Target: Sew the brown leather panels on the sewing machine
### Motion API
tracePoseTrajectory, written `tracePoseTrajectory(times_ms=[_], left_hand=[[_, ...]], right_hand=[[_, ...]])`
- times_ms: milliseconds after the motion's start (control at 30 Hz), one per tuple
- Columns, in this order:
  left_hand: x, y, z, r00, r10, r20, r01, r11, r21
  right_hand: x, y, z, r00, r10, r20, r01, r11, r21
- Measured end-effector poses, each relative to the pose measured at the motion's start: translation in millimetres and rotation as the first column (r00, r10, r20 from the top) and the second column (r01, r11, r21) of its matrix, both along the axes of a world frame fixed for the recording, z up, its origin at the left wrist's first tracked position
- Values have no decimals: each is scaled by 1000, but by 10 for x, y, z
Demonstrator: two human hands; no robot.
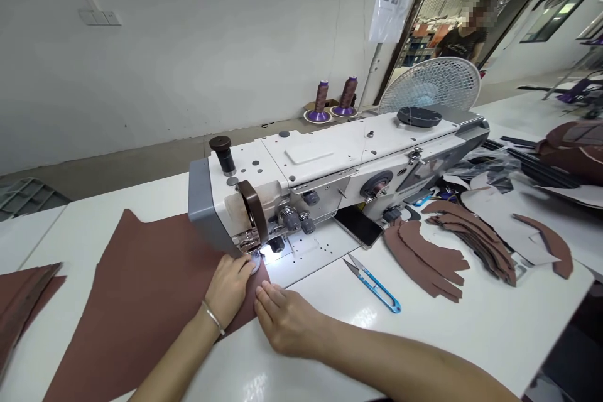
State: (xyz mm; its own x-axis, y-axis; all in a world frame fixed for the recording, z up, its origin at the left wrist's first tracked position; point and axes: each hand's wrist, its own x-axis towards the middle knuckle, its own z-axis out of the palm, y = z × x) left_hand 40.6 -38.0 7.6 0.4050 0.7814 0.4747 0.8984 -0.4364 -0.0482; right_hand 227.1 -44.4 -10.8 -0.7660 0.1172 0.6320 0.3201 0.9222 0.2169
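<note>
A large brown leather-like sheet lies on the table, one edge under the head of the white sewing machine. My left hand, with a bangle at its wrist, presses on the sheet close beside the needle area, its fingers bent and together. A small pale round piece shows by its fingertips; whether the hand holds it I cannot tell. At the sheet's right edge, my right hand has its fingers pinched together on the material. The machine's lamp lights the spot just beyond the fingertips.
Blue thread snips lie right of my hands, near a phone. Curved brown pieces are piled farther right. Behind stand thread cones and a fan. More brown material lies left. A person is in the doorway.
</note>
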Motion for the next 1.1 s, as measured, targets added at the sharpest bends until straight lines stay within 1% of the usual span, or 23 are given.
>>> tracePoseTrajectory(times_ms=[33, 100, 233, 333, 467, 533, 600, 700, 867, 967, 1033, 1100], left_hand=[[4, 14, -20, 1000, -30, -8, 30, 1000, 1], [39, 35, -62, 998, -47, -31, 47, 999, -11], [91, 69, -124, 994, -90, -62, 90, 996, -6], [45, 110, -163, 987, -129, -93, 132, 991, 30], [-51, 168, -221, 978, -130, -163, 144, 986, 81], [-83, 188, -244, 974, -125, -189, 147, 983, 107], [-105, 202, -258, 971, -131, -201, 154, 983, 100], [-132, 215, -260, 965, -152, -214, 165, 985, 44], [-186, 227, -238, 949, -143, -282, 133, 990, -55], [-209, 236, -231, 946, -155, -286, 128, 986, -111], [-210, 244, -223, 952, -161, -261, 113, 975, -190], [-197, 254, -207, 961, -135, -241, 56, 950, -308]], right_hand=[[-2, 3, 12, 1000, -6, -13, 6, 1000, 3], [-12, 15, 40, 999, -11, -31, 12, 1000, 18], [-58, 49, 81, 1000, -27, 2, 27, 999, 43], [-126, 75, 82, 998, -33, 52, 32, 999, 14], [-217, 77, 48, 995, -39, 93, 43, 998, -44], [-235, 48, 25, 994, -43, 96, 47, 998, -38], [-235, 5, 2, 997, -38, 72, 40, 999, -26], [-232, -51, -19, 999, -43, 30, 45, 998, -40], [-262, -44, -4, 995, -58, 78, 61, 997, -42], [-286, -9, -6, 994, -61, 86, 63, 998, -20], [-302, 12, -13, 992, -56, 110, 59, 998, -17], [-318, 30, -17, 990, -51, 131, 55, 998, -28]])
